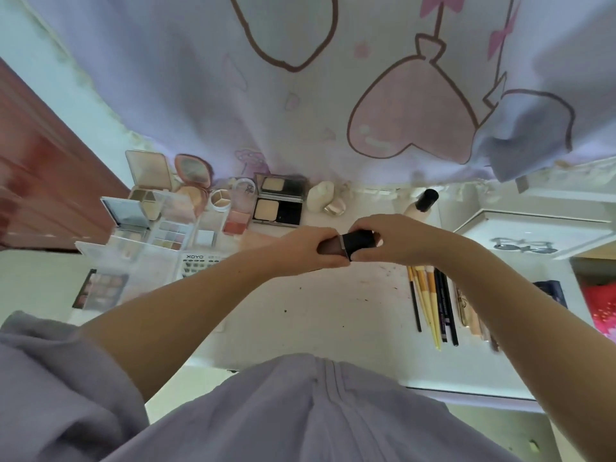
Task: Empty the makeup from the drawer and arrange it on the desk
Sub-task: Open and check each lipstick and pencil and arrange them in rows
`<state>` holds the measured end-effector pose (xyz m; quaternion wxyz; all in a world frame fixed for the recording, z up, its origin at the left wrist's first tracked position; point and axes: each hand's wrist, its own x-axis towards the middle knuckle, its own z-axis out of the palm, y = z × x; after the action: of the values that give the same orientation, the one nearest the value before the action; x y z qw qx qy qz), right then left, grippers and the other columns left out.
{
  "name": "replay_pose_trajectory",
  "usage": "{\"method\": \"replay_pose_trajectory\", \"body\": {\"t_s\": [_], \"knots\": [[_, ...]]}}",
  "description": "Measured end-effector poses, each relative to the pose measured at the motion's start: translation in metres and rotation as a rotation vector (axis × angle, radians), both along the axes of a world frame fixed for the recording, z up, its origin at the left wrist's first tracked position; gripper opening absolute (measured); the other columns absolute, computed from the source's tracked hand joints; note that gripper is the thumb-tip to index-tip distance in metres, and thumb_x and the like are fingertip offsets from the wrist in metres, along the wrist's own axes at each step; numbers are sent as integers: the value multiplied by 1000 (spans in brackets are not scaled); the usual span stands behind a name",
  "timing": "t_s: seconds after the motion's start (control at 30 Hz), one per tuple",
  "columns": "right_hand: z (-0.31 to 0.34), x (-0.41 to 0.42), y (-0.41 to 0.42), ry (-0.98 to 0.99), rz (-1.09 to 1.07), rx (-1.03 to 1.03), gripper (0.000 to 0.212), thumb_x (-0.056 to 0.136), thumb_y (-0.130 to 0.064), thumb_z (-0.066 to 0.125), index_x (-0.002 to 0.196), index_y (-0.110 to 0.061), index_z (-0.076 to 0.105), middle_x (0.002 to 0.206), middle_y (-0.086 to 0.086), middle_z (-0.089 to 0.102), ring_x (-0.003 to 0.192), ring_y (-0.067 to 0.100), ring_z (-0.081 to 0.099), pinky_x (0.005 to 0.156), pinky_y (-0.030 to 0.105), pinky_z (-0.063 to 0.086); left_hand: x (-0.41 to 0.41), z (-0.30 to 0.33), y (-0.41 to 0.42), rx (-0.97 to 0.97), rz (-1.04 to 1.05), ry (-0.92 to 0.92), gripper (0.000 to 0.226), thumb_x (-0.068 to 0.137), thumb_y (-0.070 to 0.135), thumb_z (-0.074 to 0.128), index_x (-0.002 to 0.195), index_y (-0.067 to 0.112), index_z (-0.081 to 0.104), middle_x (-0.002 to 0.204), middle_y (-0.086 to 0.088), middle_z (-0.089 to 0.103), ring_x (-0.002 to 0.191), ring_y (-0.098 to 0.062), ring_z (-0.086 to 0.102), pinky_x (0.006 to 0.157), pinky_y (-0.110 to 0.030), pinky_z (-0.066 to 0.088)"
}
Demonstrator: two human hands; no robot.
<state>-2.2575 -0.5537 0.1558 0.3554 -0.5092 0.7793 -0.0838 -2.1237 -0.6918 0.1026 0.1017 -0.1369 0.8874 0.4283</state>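
Both hands meet over the middle of the white desk (333,311) on one small makeup item (350,245), brownish at its left end and black at its right. My left hand (306,250) grips the brownish end. My right hand (396,240) pinches the black end. Several open palettes and compacts lie at the desk's back left, among them a black-framed powder compact (278,203) and an eyeshadow palette (101,290). A row of brushes and pencils (433,301) lies to the right. The open white drawer (533,228) is at the far right.
A curtain (300,95) printed with pink hearts hangs behind the desk. A bottle with a black cap (421,203) stands at the back. A red-brown wooden panel (43,181) is on the left. Something red and pink (600,308) shows below the drawer.
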Motion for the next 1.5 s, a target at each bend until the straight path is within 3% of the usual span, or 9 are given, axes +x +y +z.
{"method": "replay_pose_trajectory", "body": {"t_s": [0.23,0.33,0.5,0.6,0.73,0.93,1.17,1.3,1.5], "knots": [[8,20,-8,14,43,-97,20,87,-40,61,99,-24,60,88,-1,62,80,16,56,71,30,46,20,13,-22,-13,-68,16,27,81,46,67,85,21,57,65,9,55,49,5,49,45,-8,37],[8,-3,13,30,-38,-78,21,86,-38,62,98,-22,59,85,-1,62,73,18,62,63,27,50,37,8,-38,-89,-63,5,21,81,49,65,80,30,55,70,10,57,58,0,51,51,-10,37],[-6,-26,25,-83,-339,-235,9,89,-34,60,94,-33,53,93,-10,60,80,7,63,64,17,45,40,-9,-50,-2,156,55,22,81,50,62,79,30,54,71,10,59,60,1,53,53,-11,40],[-33,-17,-1,-86,-340,-330,11,87,-27,63,95,-19,61,90,-2,61,84,16,57,69,23,41,3,-19,-33,69,248,98,26,80,48,64,87,23,62,83,4,60,72,-3,56,59,-13,41],[-74,-29,-8,10,-543,-206,27,87,-27,60,108,-13,50,94,3,56,74,16,56,56,23,42,-24,-36,-34,-127,370,126,26,80,50,64,83,24,57,78,9,42,68,-5,42,56,-19,28],[-114,-32,-27,-95,-636,-235,32,89,-15,57,119,-12,46,113,11,59,101,27,57,84,36,46,-49,-59,-33,-152,515,118,33,82,38,67,102,13,63,97,1,49,80,-14,46,68,-22,32],[-136,-33,-49,9,-587,-197,31,88,-11,51,119,-12,48,111,12,58,99,31,53,73,32,39,-56,-70,-28,-122,542,79,48,80,31,70,123,16,56,117,-4,51,102,-20,51,83,-24,34],[-127,-31,-51,-18,-547,-166,50,90,-15,56,136,-15,38,128,15,48,115,31,49,89,38,43,-51,-65,-25,-77,556,74,57,78,36,72,126,17,48,118,-2,47,100,-16,50,82,-25,39],[-71,-72,-15,341,-468,-451,26,93,-22,53,118,-15,58,123,7,52,114,23,49,83,28,39,-49,-25,-5,-234,634,462,31,86,26,62,107,5,50,94,4,43,79,-10,40,63,-13,33]]}}
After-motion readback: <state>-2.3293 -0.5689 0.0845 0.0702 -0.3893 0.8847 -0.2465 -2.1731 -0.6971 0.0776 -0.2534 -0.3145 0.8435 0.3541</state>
